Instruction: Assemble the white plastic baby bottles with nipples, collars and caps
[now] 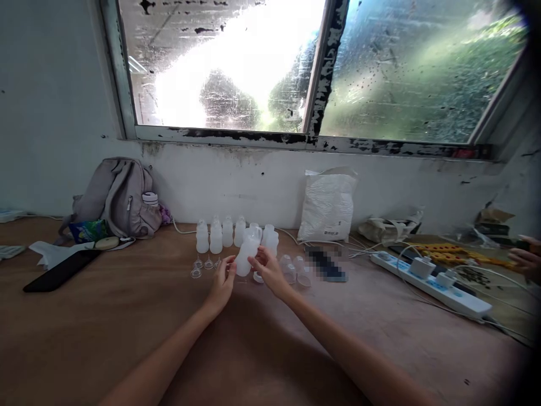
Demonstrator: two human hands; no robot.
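Table [127,332], brown, broad: it is filling most of the lower view that I am watching remotely through the head camera. Window [325,73], two-paned, paint flaking from its frame: it is spanning the wall above. Backpack [122,197], greyish: it is leaning against the wall at left. Plastic bag [327,206], white, filled: it is standing against the wall, right of centre. Power strip [431,285], white, plugs fitted: it is lying at right. Slab [63,270], black, flat: it is lying before the backpack. Hands, two, bare: the left hand [224,279] is pinching the near left side of the frosted bottle, and the right hand [268,270] is gripping its right side with curled fingers. Co-worker's hand [524,259], one: it is showing at the right edge; its grip I am unable to tell. Frosted bottle [244,259], one: it is tilting between both hands at table centre, its top leaning right. Standing bottles [216,237], frosted: four are lining up behind and left of the hands, more are showing behind the right hand. Domed caps [303,273], clear: they are resting just right of the right hand. Small clear pieces [196,269], several: they are lying in front of the four bottles.
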